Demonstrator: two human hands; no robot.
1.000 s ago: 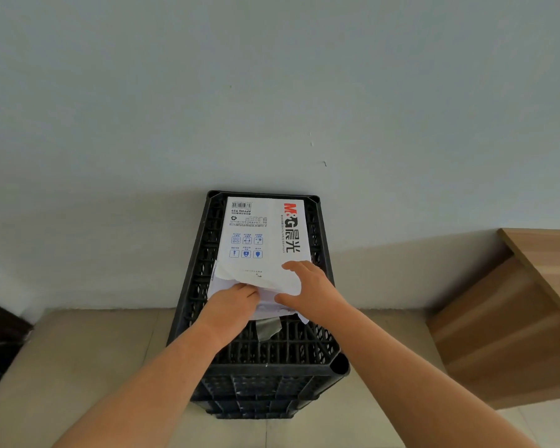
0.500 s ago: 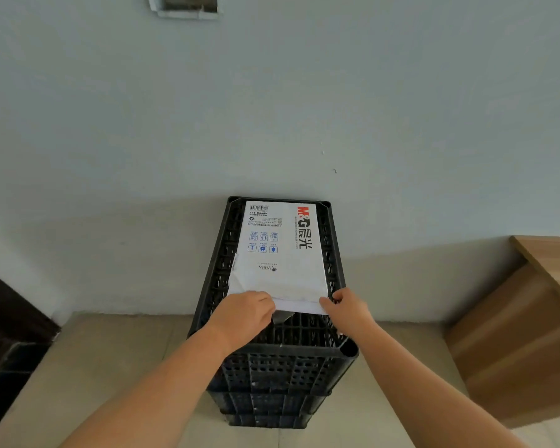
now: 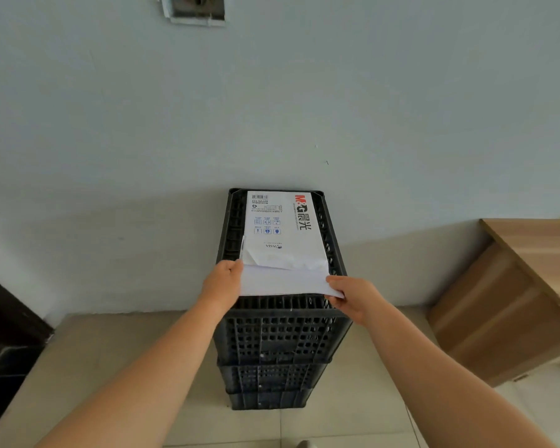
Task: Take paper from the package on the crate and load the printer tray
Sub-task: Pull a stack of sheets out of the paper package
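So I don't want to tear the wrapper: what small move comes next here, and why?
Probably draw the paper stack straight toward the body. Its near end already sticks out of the torn package on the crate, and the left hand and right hand each pinch a near corner.

Left hand [image 3: 222, 282] fingers hidden beneath the paper [image 3: 282, 281]; package print illegible.

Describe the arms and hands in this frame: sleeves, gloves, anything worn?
Both forearms are bare as far as the frame shows, no sleeves in view. The left hand and right hand have no gloves. No watch, ring or wristband is visible.
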